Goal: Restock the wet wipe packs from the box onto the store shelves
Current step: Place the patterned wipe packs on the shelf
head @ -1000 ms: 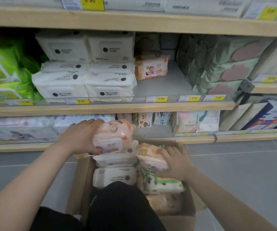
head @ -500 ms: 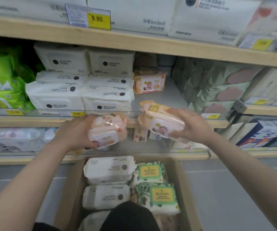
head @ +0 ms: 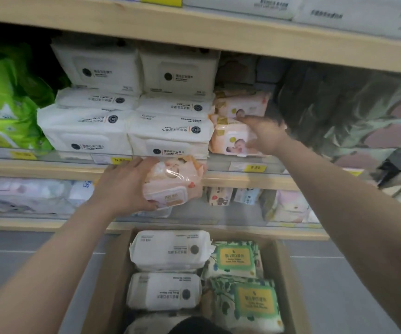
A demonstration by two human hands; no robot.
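My left hand (head: 124, 186) grips a pink wet wipe pack (head: 173, 183) in front of the middle shelf edge (head: 242, 180). My right hand (head: 263, 136) reaches onto that shelf and holds an orange baby wipe pack (head: 230, 141) standing at the shelf front, its thumb under the pack and its fingers over the top. Behind it stands another orange pack (head: 242, 104). Below me the cardboard box (head: 107, 285) holds white packs (head: 170, 249) on the left and green leaf-print packs (head: 238, 259) on the right.
Stacked white wipe packs (head: 131, 121) fill the shelf left of the orange ones, with green packs (head: 4, 104) at far left. Grey-green bundles (head: 349, 112) stand to the right. A lower shelf (head: 267, 232) carries small packs. Grey floor tiles (head: 351, 285) surround the box.
Both hands lifted packs out of the box. The right hand carried the orange pack up and onto the middle shelf; the left hand rose with the pink pack to the shelf edge.
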